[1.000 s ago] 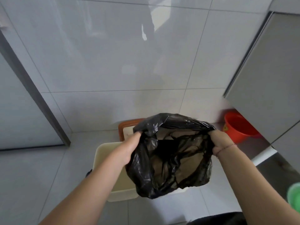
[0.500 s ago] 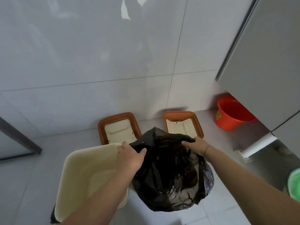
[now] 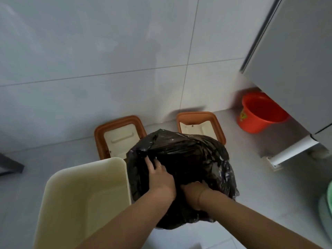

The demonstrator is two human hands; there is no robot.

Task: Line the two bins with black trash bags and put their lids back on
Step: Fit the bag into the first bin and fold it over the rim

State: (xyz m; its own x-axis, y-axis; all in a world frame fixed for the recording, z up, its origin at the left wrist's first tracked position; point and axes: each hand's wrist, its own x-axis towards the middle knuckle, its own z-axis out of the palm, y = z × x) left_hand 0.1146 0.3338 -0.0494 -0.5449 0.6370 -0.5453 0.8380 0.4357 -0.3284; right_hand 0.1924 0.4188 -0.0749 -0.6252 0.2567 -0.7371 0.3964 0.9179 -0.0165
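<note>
A black trash bag billows over the right bin, which it hides almost entirely. My left hand grips the bag's plastic at its left side. My right hand reaches down into the bag, fingers buried in the folds. To the left stands an open cream bin with no liner in it. Two brown lids with cream flaps lie upside down on the floor by the wall: the left lid and the right lid, partly behind the bag.
An orange bucket sits on the floor at the right under a grey cabinet. A white cabinet leg stands nearby. Something green shows at the right edge. Tiled wall behind.
The bag has come down over the right bin. My right hand moved from the bag's far rim down into it; my left hand shifted along the left side. The camera tilted further down.
</note>
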